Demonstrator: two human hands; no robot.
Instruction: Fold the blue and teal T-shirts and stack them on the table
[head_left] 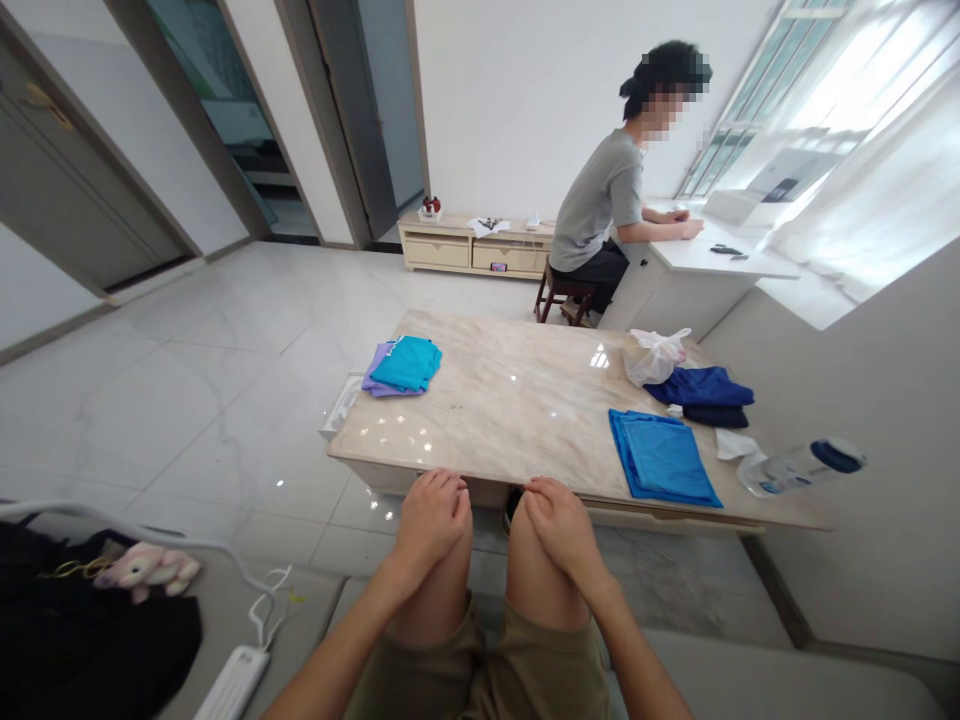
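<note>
My left hand (433, 512) rests on my left knee, its fingers lying over the kneecap and holding nothing. On the other knee lies my right hand (556, 515), also without anything in it. Just beyond my knees is the marble-topped table (517, 400). A folded bright blue cloth (667, 458) lies at its near right, closest to my right hand. Toward the far left end, a folded turquoise cloth (409, 362) sits on top of a folded purple cloth (371, 378).
At the table's right are a white plastic bag (651, 357), dark blue cloth (701, 388) and a clear bottle (799, 467). A power strip (234, 685) and pink plush toy (150, 570) lie on the sofa at left. Another person (604, 190) sits at a white desk (712, 250).
</note>
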